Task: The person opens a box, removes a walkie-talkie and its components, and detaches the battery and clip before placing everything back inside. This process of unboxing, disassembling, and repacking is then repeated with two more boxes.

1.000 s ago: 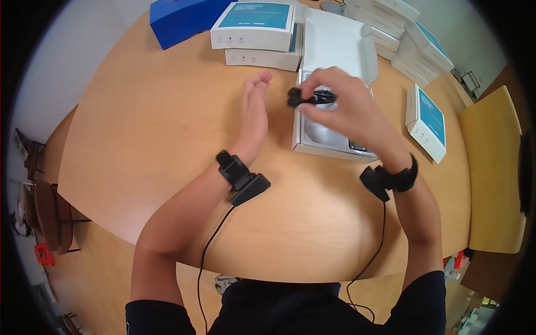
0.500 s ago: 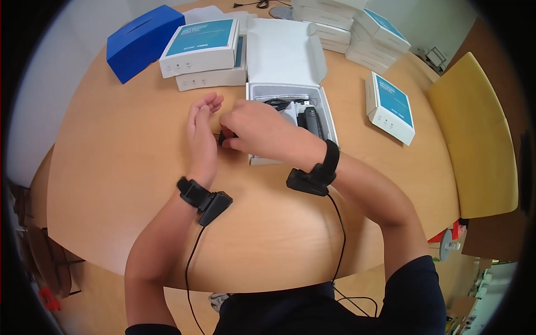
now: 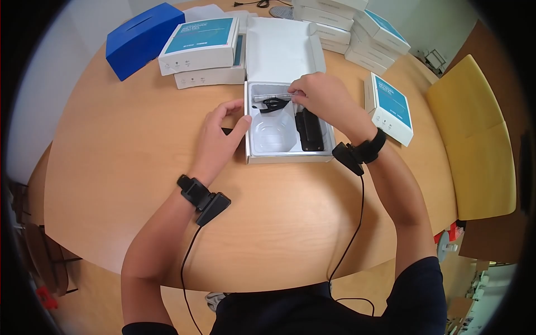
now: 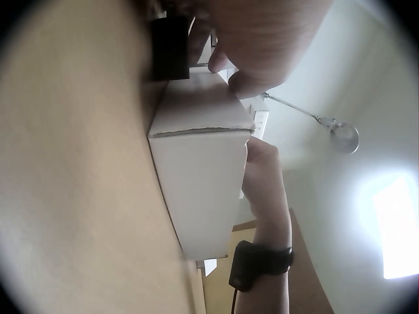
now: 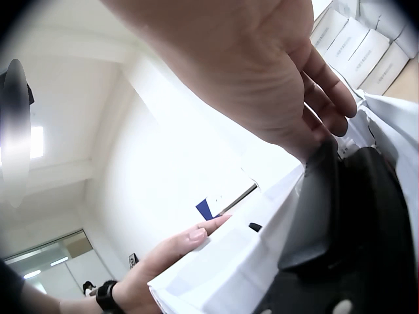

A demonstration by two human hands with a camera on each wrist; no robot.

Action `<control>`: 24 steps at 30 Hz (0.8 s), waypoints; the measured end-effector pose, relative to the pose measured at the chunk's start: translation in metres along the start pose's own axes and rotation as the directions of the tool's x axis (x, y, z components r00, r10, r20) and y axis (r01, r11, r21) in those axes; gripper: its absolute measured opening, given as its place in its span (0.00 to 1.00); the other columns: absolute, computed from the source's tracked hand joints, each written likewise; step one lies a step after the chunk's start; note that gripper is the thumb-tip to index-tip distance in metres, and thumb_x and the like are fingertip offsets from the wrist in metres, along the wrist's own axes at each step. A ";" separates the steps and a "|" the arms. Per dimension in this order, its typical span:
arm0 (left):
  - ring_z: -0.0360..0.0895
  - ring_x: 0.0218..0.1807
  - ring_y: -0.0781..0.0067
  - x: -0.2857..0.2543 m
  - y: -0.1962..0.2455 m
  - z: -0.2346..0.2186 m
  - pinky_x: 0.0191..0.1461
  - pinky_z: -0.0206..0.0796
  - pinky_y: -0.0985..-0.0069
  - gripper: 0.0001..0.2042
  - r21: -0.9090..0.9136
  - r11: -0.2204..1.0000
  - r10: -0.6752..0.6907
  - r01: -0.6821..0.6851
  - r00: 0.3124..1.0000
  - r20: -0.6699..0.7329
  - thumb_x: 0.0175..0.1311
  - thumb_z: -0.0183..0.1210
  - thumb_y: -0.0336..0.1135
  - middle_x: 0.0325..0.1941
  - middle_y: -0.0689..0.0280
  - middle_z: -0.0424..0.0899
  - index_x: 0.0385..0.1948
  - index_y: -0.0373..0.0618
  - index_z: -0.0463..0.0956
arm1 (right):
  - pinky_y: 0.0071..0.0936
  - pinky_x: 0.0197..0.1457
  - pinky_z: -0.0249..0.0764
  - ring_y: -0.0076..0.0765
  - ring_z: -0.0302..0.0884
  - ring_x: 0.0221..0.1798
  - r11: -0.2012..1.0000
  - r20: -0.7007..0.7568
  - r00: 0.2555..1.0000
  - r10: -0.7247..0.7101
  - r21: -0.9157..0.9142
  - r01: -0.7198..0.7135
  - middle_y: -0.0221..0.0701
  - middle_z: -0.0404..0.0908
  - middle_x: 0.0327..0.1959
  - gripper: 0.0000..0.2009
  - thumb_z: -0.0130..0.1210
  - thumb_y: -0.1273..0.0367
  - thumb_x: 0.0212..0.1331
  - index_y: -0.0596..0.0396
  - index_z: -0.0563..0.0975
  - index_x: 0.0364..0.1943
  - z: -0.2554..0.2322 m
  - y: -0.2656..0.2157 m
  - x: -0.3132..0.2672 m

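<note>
An open white box (image 3: 289,158) holds a clear moulded tray (image 3: 272,134), a bundled black cable (image 3: 273,104) and a black device (image 3: 311,134). My left hand (image 3: 216,142) rests against its left wall, thumb and fingers apart. Partly hidden by that hand, a small black object (image 3: 226,131) lies beside the box; a black block (image 4: 170,49) shows there in the left wrist view. My right hand (image 3: 334,103) reaches over the box's upper right, bent fingertips at the cable's right end. In the right wrist view its fingers (image 5: 334,108) are behind the black device (image 5: 314,216); their contact is unclear.
Two stacked boxes (image 3: 209,76) and a blue box (image 3: 142,42) stand at the back left. More white boxes (image 3: 368,53) are piled at the back right. Another box (image 3: 393,106) lies on the right, near a yellow chair (image 3: 474,139).
My right hand has moved from the box's left side to its upper right, leaving the small black object beside the box. My left hand has turned and come against the left wall.
</note>
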State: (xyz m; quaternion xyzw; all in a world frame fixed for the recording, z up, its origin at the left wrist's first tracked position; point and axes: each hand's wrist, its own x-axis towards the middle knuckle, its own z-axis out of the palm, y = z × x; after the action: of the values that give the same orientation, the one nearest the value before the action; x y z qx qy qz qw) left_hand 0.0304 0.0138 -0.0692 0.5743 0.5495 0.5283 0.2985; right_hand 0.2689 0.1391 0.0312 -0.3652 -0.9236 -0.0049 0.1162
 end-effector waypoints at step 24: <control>0.78 0.68 0.62 -0.001 -0.001 0.003 0.73 0.67 0.66 0.23 -0.065 0.997 -0.031 0.029 0.999 -0.032 0.73 0.67 0.43 0.63 0.55 0.84 0.63 0.38 0.78 | 0.26 0.35 0.79 0.27 0.85 0.32 0.726 -0.030 0.845 0.534 0.529 -0.439 0.35 0.90 0.34 0.14 0.66 0.63 0.64 0.62 0.86 0.42 -0.010 0.103 -0.047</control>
State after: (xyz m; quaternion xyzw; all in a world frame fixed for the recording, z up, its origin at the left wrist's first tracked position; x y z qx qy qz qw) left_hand 0.0331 0.0139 -0.0711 0.5474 0.5457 0.5505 0.3156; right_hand 0.3735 0.1822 0.0225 -0.5500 -0.7485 0.2336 0.2876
